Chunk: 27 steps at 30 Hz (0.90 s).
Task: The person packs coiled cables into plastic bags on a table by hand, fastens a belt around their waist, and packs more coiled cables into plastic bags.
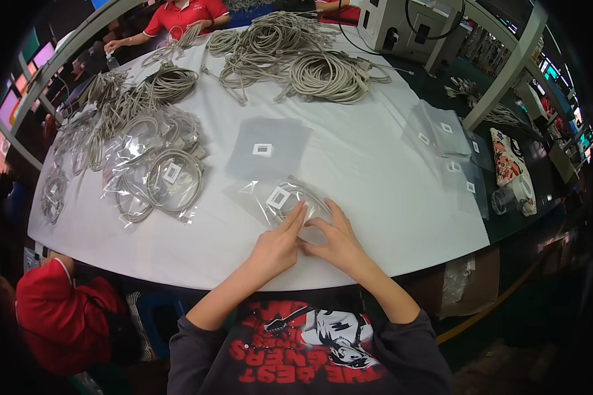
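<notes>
A clear plastic bag (pixel 254 197) with a white label lies near the table's front, with a coiled grey cable (pixel 296 191) inside it. My left hand (pixel 280 243) rests at the bag's near side, its fingers stretched forward onto the bag. Beside it, my right hand (pixel 335 237) touches the bag's right side, with thumb and forefinger apart around the coil's edge. Just beyond the bag lies a stack of flat clear bags (pixel 267 135) with a white label on top.
Bagged cable coils (pixel 171 174) are heaped at the left. Loose cable coils (pixel 329 76) pile up at the back. More flat bags (pixel 445 131) lie at the right edge. Co-workers in red shirts (pixel 184 16) are at the back and lower left. A metal frame post (pixel 507 66) stands at right.
</notes>
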### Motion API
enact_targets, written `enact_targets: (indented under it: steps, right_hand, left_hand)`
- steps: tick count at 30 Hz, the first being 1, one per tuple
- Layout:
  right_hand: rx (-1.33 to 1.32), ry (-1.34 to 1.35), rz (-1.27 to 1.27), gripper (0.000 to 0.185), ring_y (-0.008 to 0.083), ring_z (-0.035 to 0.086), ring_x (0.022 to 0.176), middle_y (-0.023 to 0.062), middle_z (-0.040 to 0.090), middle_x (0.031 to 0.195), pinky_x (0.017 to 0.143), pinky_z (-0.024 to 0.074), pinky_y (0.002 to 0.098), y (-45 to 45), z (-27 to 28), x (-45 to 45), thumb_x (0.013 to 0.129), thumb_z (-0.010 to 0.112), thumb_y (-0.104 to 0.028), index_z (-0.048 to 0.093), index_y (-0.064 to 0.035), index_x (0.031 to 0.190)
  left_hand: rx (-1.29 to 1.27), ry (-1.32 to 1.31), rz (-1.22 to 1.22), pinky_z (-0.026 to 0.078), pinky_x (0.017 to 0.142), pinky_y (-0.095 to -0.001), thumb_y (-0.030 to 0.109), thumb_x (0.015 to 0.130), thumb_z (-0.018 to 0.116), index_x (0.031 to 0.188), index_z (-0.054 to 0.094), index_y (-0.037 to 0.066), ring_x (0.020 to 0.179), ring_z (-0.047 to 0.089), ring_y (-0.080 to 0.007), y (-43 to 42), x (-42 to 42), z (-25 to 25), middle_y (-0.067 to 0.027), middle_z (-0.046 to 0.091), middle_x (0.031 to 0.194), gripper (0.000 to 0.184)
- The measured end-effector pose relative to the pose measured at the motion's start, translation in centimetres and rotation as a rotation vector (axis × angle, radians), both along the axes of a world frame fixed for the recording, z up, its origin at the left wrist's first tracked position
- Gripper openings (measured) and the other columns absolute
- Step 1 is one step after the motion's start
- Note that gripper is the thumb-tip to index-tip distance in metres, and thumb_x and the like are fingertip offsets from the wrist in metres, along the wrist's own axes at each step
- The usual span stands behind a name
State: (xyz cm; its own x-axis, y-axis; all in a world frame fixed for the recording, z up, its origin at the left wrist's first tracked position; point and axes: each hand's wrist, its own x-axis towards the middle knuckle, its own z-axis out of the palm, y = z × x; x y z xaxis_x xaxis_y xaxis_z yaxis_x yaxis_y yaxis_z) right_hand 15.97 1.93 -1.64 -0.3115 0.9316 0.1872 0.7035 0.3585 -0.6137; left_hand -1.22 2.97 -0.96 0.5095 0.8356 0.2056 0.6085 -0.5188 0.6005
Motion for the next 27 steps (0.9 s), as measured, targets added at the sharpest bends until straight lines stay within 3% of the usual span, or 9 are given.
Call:
enact_targets:
  steps: [5, 7, 10, 13, 15, 19, 21, 25, 27]
  right_hand:
    - [-0.171, 0.294, 0.31, 0.044, 0.0395, 0.036, 0.118, 0.0215, 0.028, 0.131, 0.094, 0.0362, 0.0438, 0.1, 0.5, 1.3, 0.067, 0.074, -0.023, 0.056, -0.0074, 0.105]
    - [-0.074, 0.268, 0.283, 0.044, 0.0379, 0.036, 0.117, 0.0208, 0.029, 0.131, 0.093, 0.0364, 0.0438, 0.5, -0.2, 0.9, 0.066, 0.074, -0.025, 0.057, -0.0084, 0.103]
    - [0.125, 0.217, 0.223, 0.042, 0.0345, 0.037, 0.116, 0.0194, 0.031, 0.129, 0.091, 0.0369, 0.0436, 1.1, -0.4, 0.3, 0.064, 0.076, -0.028, 0.059, -0.0104, 0.099]
    - [0.564, -0.285, 0.058, 0.039, 0.0298, 0.041, 0.11, 0.0181, 0.032, 0.129, 0.088, 0.0366, 0.0416, 2.0, 1.9, 0.3, 0.061, 0.077, -0.03, 0.062, -0.0132, 0.093]
    - [0.561, -0.296, 0.16, 0.038, 0.0286, 0.042, 0.109, 0.0164, 0.034, 0.127, 0.087, 0.0362, 0.0409, 2.7, 3.2, 1.0, 0.061, 0.076, -0.029, 0.062, -0.0134, 0.092]
    - [0.635, -0.341, 0.35, 0.031, 0.0258, 0.047, 0.103, 0.0113, 0.043, 0.12, 0.086, 0.0354, 0.0392, 4.6, 7.3, 2.6, 0.062, 0.075, -0.026, 0.062, -0.0135, 0.087]
    - [0.801, -0.385, 0.328, 0.025, 0.0248, 0.05, 0.098, 0.0079, 0.05, 0.113, 0.086, 0.0352, 0.0383, 5.3, 9.7, 3.2, 0.065, 0.073, -0.021, 0.06, -0.0126, 0.085]
    - [0.493, -0.164, 0.365, 0.018, 0.0225, 0.055, 0.091, 0.005, 0.057, 0.098, 0.084, 0.0389, 0.0361, 5.5, 12.7, 3.5, 0.067, 0.071, -0.01, 0.058, -0.0094, 0.08]
    - [0.356, -0.026, 0.348, 0.017, 0.0216, 0.056, 0.089, 0.0059, 0.058, 0.096, 0.082, 0.0405, 0.0345, 5.3, 12.1, 3.3, 0.068, 0.07, -0.008, 0.057, -0.008, 0.078]
  left_hand:
    - [-0.144, 0.11, 0.054, 0.05, 0.063, -0.0374, -0.01, 0.061, 0.048, 0.132, 0.033, 0.006, 0.09, 0.057, -0.0338, -0.9, -2.5, 0.9, -0.01, 0.031, 0.138, 0.075]
    - [-0.166, 0.11, 0.035, 0.05, 0.064, -0.037, -0.01, 0.061, 0.048, 0.133, 0.033, 0.007, 0.091, 0.057, -0.0337, -1.3, -2.5, 0.7, -0.0102, 0.031, 0.139, 0.075]
    - [-0.159, -0.233, -0.092, 0.049, 0.066, -0.0358, -0.009, 0.063, 0.046, 0.133, 0.031, 0.005, 0.09, 0.057, -0.0355, -1.9, -1.5, 0.5, -0.0112, 0.028, 0.14, 0.073]
    - [-0.236, -0.205, -0.097, 0.049, 0.064, -0.0332, -0.008, 0.064, 0.046, 0.134, 0.031, 0.009, 0.09, 0.057, -0.0318, -1.7, -2.6, 2.4, -0.0105, 0.028, 0.14, 0.073]
    - [-0.275, -0.193, -0.099, 0.049, 0.063, -0.0319, -0.008, 0.064, 0.045, 0.134, 0.031, 0.01, 0.091, 0.058, -0.03, -1.4, -3.8, 3.6, -0.0102, 0.028, 0.14, 0.074]
    - [0.046, 0.098, -0.135, 0.047, 0.06, -0.0303, -0.006, 0.067, 0.049, 0.128, 0.039, 0.009, 0.083, 0.059, -0.0258, -0.7, -7.1, 6.6, -0.0105, 0.036, 0.136, 0.064]
    - [0.169, 0.463, 0.029, 0.046, 0.059, -0.0299, -0.003, 0.071, 0.052, 0.116, 0.049, 0.008, 0.073, 0.059, -0.0225, -0.3, -8.1, 9.3, -0.0088, 0.052, 0.121, 0.047]
    - [0.284, 0.26, 0.085, 0.045, 0.056, -0.0298, 0.007, 0.077, 0.058, 0.097, 0.055, 0.004, 0.068, 0.061, -0.0233, 2.2, -8.9, 12.2, -0.006, 0.063, 0.096, 0.02]
    - [0.282, 0.162, 0.046, 0.045, 0.056, -0.0293, 0.007, 0.078, 0.059, 0.095, 0.055, 0.004, 0.067, 0.061, -0.0223, 2.7, -8.7, 11.1, -0.0067, 0.063, 0.093, 0.018]
